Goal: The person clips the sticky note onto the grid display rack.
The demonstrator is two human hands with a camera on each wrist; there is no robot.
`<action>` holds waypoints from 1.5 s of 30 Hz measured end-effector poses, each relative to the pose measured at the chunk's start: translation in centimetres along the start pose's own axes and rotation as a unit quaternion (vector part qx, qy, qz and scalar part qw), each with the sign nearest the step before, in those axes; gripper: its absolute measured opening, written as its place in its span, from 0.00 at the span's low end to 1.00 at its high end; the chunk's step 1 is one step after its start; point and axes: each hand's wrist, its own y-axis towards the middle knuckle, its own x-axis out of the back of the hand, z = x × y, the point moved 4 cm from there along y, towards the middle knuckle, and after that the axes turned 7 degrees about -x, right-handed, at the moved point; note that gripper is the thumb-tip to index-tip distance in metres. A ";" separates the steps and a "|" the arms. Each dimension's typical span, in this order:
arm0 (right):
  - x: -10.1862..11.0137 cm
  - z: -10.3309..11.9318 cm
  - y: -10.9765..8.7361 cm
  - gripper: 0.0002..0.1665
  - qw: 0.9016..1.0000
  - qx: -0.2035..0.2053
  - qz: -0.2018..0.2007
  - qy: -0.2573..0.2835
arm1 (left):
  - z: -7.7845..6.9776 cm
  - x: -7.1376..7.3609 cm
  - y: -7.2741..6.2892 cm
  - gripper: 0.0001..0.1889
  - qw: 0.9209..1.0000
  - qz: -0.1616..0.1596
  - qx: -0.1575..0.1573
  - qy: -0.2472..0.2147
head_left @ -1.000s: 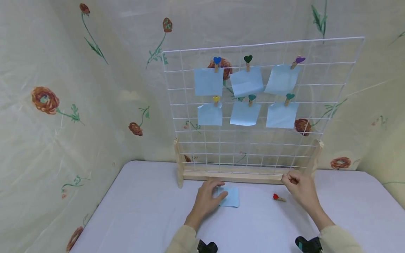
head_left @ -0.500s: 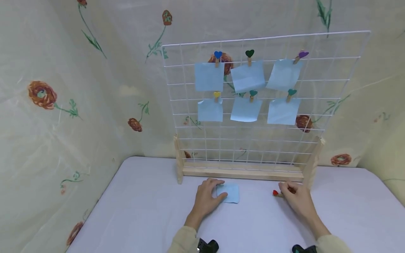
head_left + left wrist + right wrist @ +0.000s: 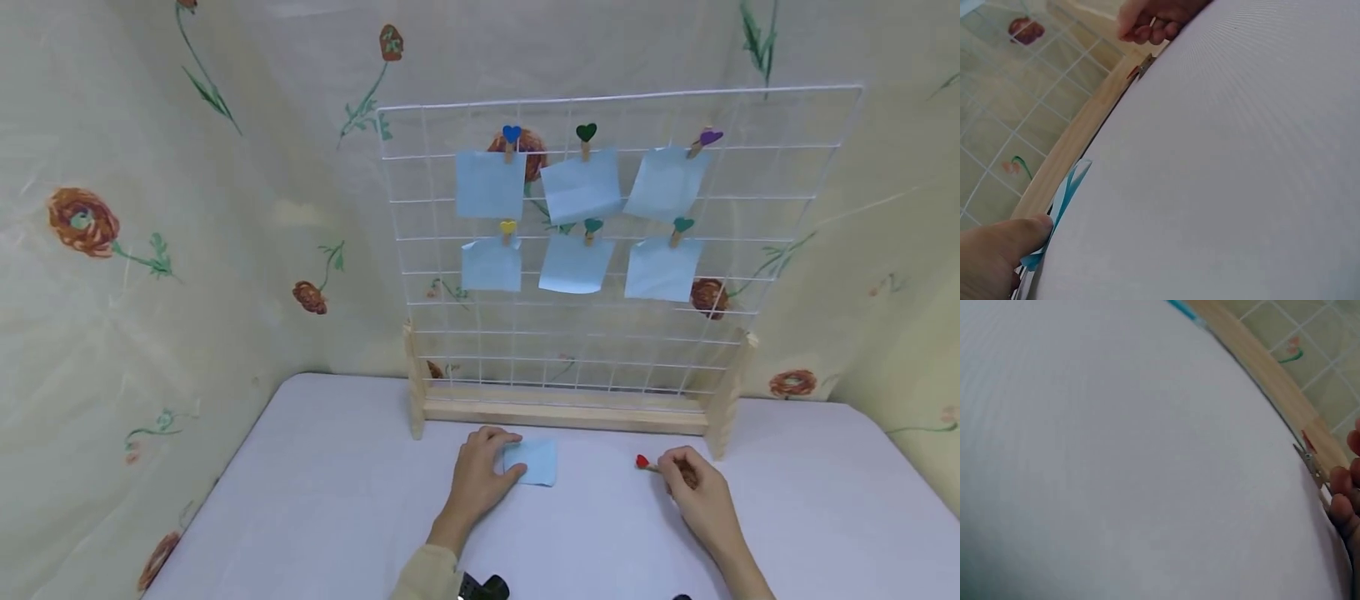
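Observation:
In the head view, my left hand (image 3: 480,471) curves around the left side of a light blue square of paper (image 3: 542,462) on the table. Its thumb rests on the paper, which looks bent at the edge in the left wrist view. Further right, my right hand (image 3: 693,487) pinches the plain end of a small wooden clothespin (image 3: 648,465) with thumb and forefinger. A red heart (image 3: 642,461) decorates the clothespin's other end, pointing left. In the right wrist view, the fingertips (image 3: 1340,481) are right at the clothespin's end.
Behind both hands stands a white wire grid (image 3: 570,333) in a wooden base (image 3: 562,412). Two rows of blue papers, such as the top left paper (image 3: 490,185), hang on it from heart clothespins. A white cloth covers the table (image 3: 315,500). Flowered fabric (image 3: 225,250) hangs around it.
My right hand has come down from beside the grid's base to the red-heart clothespin and taken its end. The left hand has stayed at the blue paper.

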 end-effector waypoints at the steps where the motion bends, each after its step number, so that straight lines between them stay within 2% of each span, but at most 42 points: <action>1: 0.0 0.1 -0.1 0.12 1.000 0.006 -0.008 0.000 | 0.1 0.0 0.0 0.20 1.000 -0.001 -0.002 0.001; 7: 0.0 0.1 -0.4 0.08 0.997 0.047 -0.064 -0.003 | 0.4 -0.1 0.0 0.19 1.000 0.007 -0.010 0.009; 12: -0.3 0.1 -0.6 0.15 0.989 0.115 -0.089 -0.035 | 0.5 0.2 0.1 0.19 1.000 -0.004 -0.008 0.014; 16: -0.2 0.2 -0.9 0.25 0.980 0.171 -0.089 -0.056 | 0.3 0.2 0.0 0.21 1.000 -0.015 -0.012 0.018; 19: -0.2 0.2 -1.0 0.30 0.977 0.195 -0.065 -0.064 | 0.2 0.0 -0.2 0.22 0.999 -0.018 -0.011 0.026; 24: -0.6 0.0 -1.1 0.29 0.978 0.181 -0.019 -0.099 | 0.1 0.0 -0.2 0.25 0.999 -0.014 0.002 0.035; 30: -1.1 0.2 -1.2 0.22 0.981 0.157 -0.005 -0.117 | 0.0 0.2 0.0 0.31 0.998 0.006 0.008 0.066; 33: -1.1 0.2 -1.2 0.21 0.980 0.153 -0.013 -0.130 | 0.0 0.1 -0.2 0.29 0.997 0.015 0.007 0.079; 36: -1.1 0.2 -1.1 0.20 0.977 0.166 -0.031 -0.128 | 0.2 0.1 -0.2 0.27 0.997 0.013 0.002 0.077; 39: -1.1 0.2 -1.0 0.19 0.976 0.177 -0.044 -0.123 | 0.3 0.0 -0.2 0.25 0.998 0.010 -0.011 0.064; 45: -1.0 0.3 -0.9 0.17 0.977 0.168 -0.053 -0.117 | 0.2 -0.2 -0.1 0.25 0.999 0.013 -0.041 0.033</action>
